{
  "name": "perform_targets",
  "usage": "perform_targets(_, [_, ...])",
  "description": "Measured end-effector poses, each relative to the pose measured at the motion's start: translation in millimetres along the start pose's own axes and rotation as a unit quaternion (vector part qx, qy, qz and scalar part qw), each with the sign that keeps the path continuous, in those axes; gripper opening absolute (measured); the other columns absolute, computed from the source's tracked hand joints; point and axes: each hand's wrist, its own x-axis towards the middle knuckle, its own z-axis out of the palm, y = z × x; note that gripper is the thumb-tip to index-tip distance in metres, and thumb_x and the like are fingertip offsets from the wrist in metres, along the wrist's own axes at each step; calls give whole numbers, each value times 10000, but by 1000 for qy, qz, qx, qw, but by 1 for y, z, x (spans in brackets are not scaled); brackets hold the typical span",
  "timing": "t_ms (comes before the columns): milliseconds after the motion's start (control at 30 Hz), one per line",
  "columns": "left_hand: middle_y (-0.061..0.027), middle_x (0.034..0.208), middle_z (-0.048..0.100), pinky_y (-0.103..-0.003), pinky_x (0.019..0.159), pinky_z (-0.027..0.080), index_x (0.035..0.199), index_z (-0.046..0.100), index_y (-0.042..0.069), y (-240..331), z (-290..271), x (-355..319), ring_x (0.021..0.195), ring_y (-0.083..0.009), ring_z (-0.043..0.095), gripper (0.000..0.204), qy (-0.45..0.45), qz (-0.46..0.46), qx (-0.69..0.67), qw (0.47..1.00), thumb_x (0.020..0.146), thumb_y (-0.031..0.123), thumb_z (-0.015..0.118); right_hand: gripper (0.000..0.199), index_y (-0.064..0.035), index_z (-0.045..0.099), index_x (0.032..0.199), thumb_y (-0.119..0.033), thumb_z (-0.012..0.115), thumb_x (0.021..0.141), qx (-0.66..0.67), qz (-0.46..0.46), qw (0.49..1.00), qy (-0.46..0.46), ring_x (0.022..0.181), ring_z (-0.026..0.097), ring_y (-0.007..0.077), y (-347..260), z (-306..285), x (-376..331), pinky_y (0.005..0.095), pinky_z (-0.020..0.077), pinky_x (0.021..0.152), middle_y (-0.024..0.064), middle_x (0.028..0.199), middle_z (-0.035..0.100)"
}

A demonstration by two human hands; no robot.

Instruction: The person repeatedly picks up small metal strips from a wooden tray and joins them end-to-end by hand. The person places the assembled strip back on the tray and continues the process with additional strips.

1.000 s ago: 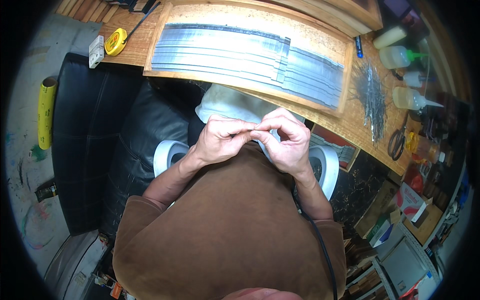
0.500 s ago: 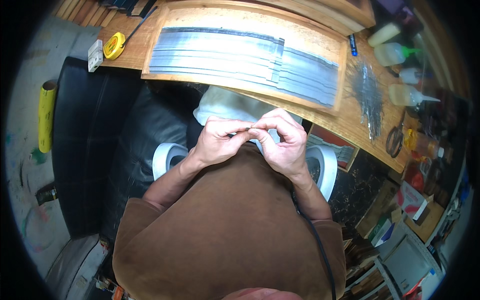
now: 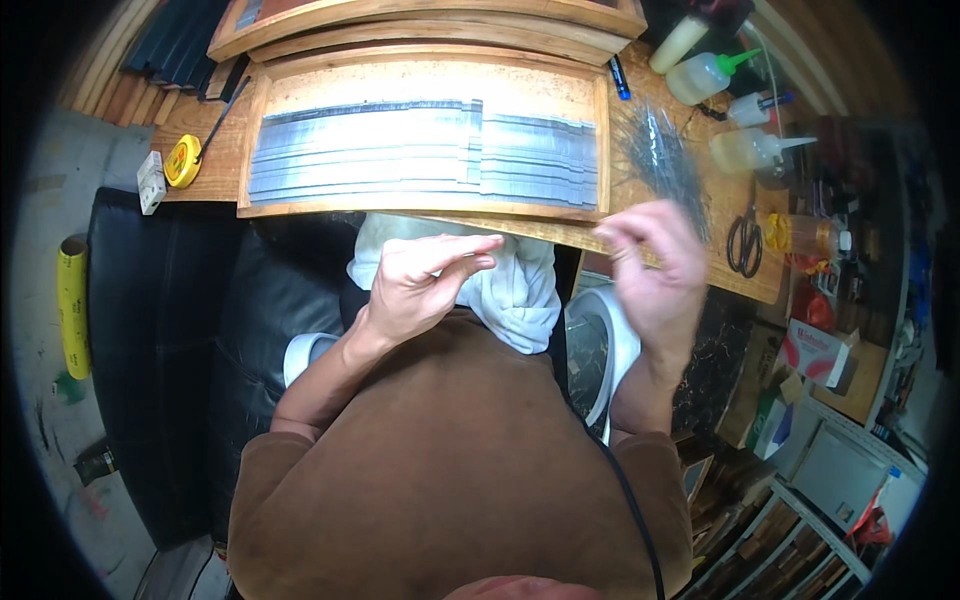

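Observation:
My left hand (image 3: 415, 285) is held in front of my chest, fingers stretched forward with a small gap to the thumb; nothing shows between them. To the right, my right hand (image 3: 662, 265) is raised near the table's front edge, blurred by motion. Its fingers curl toward the thumb, and whether anything is in them does not show. A shallow wooden tray (image 3: 425, 212) lies beyond both hands, with rows of thin grey strips (image 3: 370, 145) lying flat in it. Just past my right hand, a loose pile of thin dark strips (image 3: 662, 160) lies on the wooden table.
Black-handled scissors (image 3: 744, 245) and squeeze bottles (image 3: 745, 150) stand or lie on the right. A blue marker (image 3: 620, 78) is beside the tray. A yellow tape measure (image 3: 183, 162) sits at left. White cloth (image 3: 515, 290) covers my lap, between white chair arms (image 3: 605, 330).
My hands, together at the fingertips before, are now apart. The right has swung right toward the loose strips; the left has loosened its pinch. The whole view has shifted.

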Motion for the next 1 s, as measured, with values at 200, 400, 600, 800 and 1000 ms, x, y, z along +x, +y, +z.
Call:
perform_targets(200, [-155, 932, 788, -326, 708, 601, 1149, 785, 18, 2, 4, 26, 785, -273, 776, 264, -20, 71, 88, 993, 892, -37, 800, 149, 7, 737, 908, 81, 812, 801, 195, -61, 978, -27, 822, 680, 258, -13, 63, -2, 355, 547, 732, 107, 884, 710])
perform_targets(400, [-139, 836, 744, -343, 640, 557, 1100, 788, 45, 4, -1, 42, 687, -278, 716, 260, -31, 101, 138, 985, 865, -62, 756, 212, -17, 794, 1008, 57, 832, 812, 235, -89, 968, -13, 825, 674, 240, -1, 79, 5, 349, 540, 729, 92, 879, 700])
perform_targets(600, [-134, 830, 747, -326, 637, 548, 1100, 789, 44, -13, -3, 38, 679, -232, 716, 256, -45, 69, 106, 991, 864, -49, 757, 226, -43, 820, 1036, 21, 846, 821, 252, -59, 965, -44, 798, 647, 210, 3, 76, 7, 326, 515, 695, 73, 839, 669])
perform_targets(800, [-130, 773, 710, -294, 588, 503, 1067, 785, 20, -3, -8, 13, 604, -207, 643, 219, -33, 61, 75, 995, 863, -58, 769, 169, -59, 831, 1008, -31, 857, 843, 248, -81, 965, -22, 751, 629, 207, -13, 84, -10, 316, 499, 652, 68, 814, 651])
perform_targets(1000, [-114, 727, 696, -295, 574, 493, 1017, 784, 1, 8, -15, -23, 589, -167, 620, 148, -24, -61, 51, 997, 889, -54, 733, 162, -27, 839, 1015, -49, 877, 859, 335, -25, 939, -80, 764, 642, 148, -15, 104, -33, 273, 503, 660, 67, 876, 688])
